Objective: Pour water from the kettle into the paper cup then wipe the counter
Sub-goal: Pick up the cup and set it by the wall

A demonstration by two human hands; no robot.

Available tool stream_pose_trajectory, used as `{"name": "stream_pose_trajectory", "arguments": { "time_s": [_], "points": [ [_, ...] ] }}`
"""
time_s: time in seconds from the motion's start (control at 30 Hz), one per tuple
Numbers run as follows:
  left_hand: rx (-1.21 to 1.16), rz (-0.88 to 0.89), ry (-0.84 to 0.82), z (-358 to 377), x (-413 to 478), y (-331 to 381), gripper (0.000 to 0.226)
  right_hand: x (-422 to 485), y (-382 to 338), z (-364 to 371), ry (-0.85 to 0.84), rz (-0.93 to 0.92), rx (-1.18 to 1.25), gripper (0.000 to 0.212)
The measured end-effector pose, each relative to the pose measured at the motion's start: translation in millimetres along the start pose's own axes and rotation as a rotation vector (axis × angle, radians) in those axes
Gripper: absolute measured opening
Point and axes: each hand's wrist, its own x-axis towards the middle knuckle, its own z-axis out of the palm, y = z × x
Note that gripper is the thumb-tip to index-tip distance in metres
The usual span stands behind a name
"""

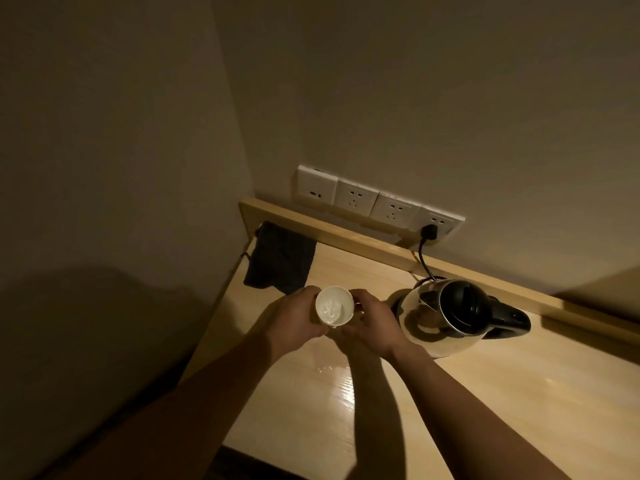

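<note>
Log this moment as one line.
both hands hold paper cup | water inside | kettle on counter, lid shut | spill | cloth untouched

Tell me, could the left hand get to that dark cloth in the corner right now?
Probably not at once: the left hand is wrapped around the paper cup, shared with the right hand. The cloth lies just beyond with nothing between, so once it lets go the way looks free.

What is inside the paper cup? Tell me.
The paper cup holds a little glinting water on its white bottom. The hands cover its outer sides, so the level cannot be judged.
</note>
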Motion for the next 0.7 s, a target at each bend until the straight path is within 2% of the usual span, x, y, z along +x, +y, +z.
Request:
{"name": "stream_pose_trajectory", "arguments": {
  "time_s": [0.33,0.7],
  "points": [
    [-0.082,0.026,-0.01,-1,19,0,0.069,13,6,0,0.04,0.007,0.012,0.069],
    [-0.183,0.071,-0.027,-38,77,16,0.071,64,-12,-28,0.097,-0.009,0.028,0.071]
  ]
}}
